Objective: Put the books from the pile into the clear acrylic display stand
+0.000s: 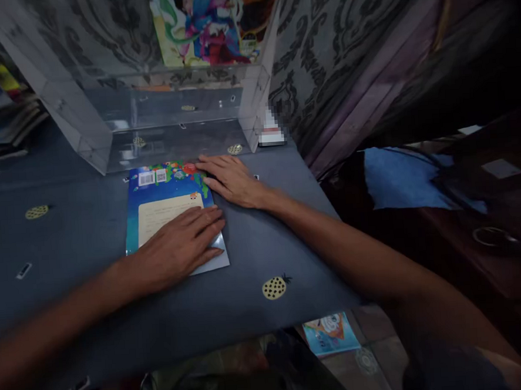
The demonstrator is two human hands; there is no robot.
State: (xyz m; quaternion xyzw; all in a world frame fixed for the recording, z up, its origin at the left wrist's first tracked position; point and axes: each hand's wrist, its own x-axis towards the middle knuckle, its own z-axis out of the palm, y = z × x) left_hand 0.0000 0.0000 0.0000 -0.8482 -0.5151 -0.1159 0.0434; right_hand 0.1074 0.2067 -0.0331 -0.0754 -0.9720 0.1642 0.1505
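A blue book (132, 208) lies on the dark grey table, showing a cover with a barcode, a QR code, a cream text panel and colourful drawings along its top edge. My left hand (179, 247) rests flat across its lower half, fingers stretched to the right, covering part of the panel. At the book's upper right corner is my right hand (233, 179), its fingers extended and the fingertips touching the edge. Neither hand grips anything.
A clear acrylic rack (93, 140) stands behind the book, with a colourful picture book (208, 30) upright in it. Stacked books (0, 117) sit at the far left. Below the table's front edge, another book (331, 333) lies on the floor. Blue cloth (405, 177) is at right.
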